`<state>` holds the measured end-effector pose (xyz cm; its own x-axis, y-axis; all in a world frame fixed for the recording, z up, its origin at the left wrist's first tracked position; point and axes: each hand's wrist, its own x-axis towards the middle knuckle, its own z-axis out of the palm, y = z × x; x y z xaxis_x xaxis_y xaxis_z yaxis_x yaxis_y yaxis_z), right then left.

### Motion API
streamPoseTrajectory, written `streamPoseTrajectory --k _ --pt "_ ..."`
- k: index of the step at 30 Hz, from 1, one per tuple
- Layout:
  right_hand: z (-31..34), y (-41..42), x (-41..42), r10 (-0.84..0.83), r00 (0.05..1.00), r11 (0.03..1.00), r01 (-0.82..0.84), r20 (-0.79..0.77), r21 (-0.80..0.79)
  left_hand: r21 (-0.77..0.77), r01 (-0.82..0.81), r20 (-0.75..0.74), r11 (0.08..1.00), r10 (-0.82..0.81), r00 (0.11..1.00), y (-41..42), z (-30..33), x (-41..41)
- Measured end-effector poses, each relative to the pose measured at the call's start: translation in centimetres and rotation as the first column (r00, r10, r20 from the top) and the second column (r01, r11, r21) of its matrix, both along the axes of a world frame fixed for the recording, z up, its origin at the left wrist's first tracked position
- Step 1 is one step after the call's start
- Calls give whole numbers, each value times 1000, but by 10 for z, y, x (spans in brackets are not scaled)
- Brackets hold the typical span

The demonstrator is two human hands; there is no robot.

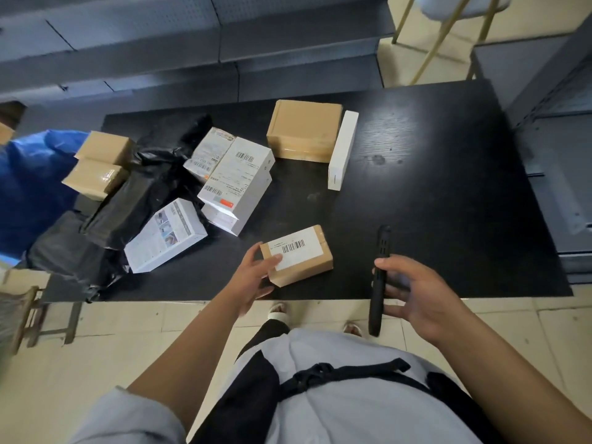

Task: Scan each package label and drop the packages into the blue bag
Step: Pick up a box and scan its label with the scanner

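Brown labelled box [296,254] pinched by left hand [253,277], long axis running lower-left to upper-right; scanner [379,280] gripped by right hand [413,293], just right of it.

Left hand [256,277] grips labelled box [296,255]; right hand [413,296] holds scanner [379,280].

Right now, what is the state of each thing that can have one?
Left hand: grips labelled box, label up, on table.
Right hand: holds scanner.
Blue bag: open, beside table.
Brown box: closed, taped.
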<state>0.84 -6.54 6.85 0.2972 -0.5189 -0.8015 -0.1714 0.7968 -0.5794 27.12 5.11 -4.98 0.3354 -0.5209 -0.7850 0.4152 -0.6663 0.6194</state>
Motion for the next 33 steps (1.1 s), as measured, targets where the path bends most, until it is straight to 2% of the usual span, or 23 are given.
streamPoseTrajectory --k 2,7,12,15,20,26,31,33 --pt "2 3 4 13 1000 1000 -13 -22 -15 -13 54 64 998 -53 996 -6 0 5" --pt "12 11 22 51 992 997 -58 -116 -60 -41 173 91 984 -169 981 -14 -9 15" --pt "27 15 44 227 932 960 -263 -284 -95 -88 366 156 926 -350 924 -24 -12 39" --pt "38 12 64 377 844 906 -421 -382 -36 -107 454 90 885 -446 890 -34 -7 52" --pt "43 10 101 597 591 758 -636 -542 142 -128 485 43 865 -484 874 -40 -12 55" --pt "32 17 129 659 350 649 -712 -665 268 -166 461 48 872 -459 887 -43 -27 53" --pt "38 16 143 609 308 667 -697 -731 262 -177 433 11 884 -438 899 -46 -29 53" --pt "43 18 148 589 322 687 -683 -741 249 -171 442 4 881 -448 894 -47 -27 53"
